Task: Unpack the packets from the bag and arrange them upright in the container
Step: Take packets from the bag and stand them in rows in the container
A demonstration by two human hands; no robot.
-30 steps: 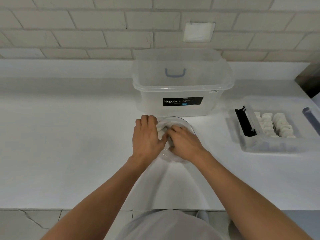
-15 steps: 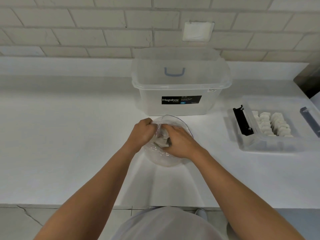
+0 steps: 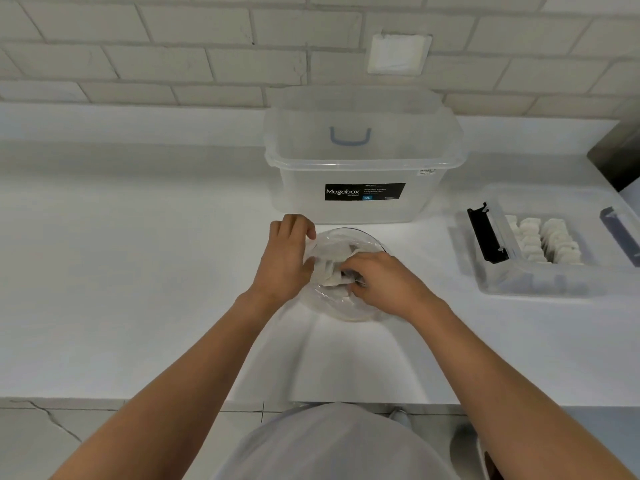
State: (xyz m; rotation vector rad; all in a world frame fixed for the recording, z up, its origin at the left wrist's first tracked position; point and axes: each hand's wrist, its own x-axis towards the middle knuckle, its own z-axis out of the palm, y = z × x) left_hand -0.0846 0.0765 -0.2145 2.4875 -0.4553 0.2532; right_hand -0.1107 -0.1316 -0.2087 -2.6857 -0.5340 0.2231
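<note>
in the head view, a clear bag (image 3: 346, 308) lies on the white counter (image 3: 138, 289) just in front of the empty megabox tub (image 3: 360, 206), with pale packets (image 3: 330, 271) bunched inside it. the left hand (image 3: 287, 259) grips the bag's left rim with curled fingers. the right hand (image 3: 389, 282) has its fingers curled in at the bag's mouth among the packets; what they grip cannot be told. to the right, well apart, a shallow container (image 3: 533, 287) holds a row of packets (image 3: 545, 242) standing upright.
</note>
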